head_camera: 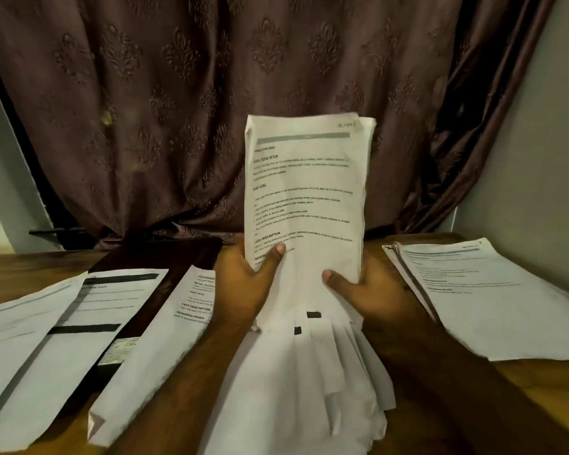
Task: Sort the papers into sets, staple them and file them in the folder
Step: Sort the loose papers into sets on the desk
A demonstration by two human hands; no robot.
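A person holds a stack of printed papers (304,198) upright above a wooden table (20,267), gripping it at its lower edge with both hands. The left hand (243,284) curls around the stack's left side, thumb pressed across the front sheet near the heading "TASK DESCRIPTION". The right hand (365,290) clasps the right side, thumb lying on the front page, the remaining fingers hidden behind the paper. The sheets at the bottom of the stack fan out unevenly toward the camera, between the 2 forearms.

More papers lie flat on the table: a pile on the right (493,297), well apart from the held stack, a sheet just left of the left wrist (165,339), and overlapping pages on the far left (46,349). A dark folder (165,254) lies beneath the left-hand sheets, its far corner showing. A brown patterned curtain (211,93) hangs behind the table, with a pale wall (539,159) to the right.
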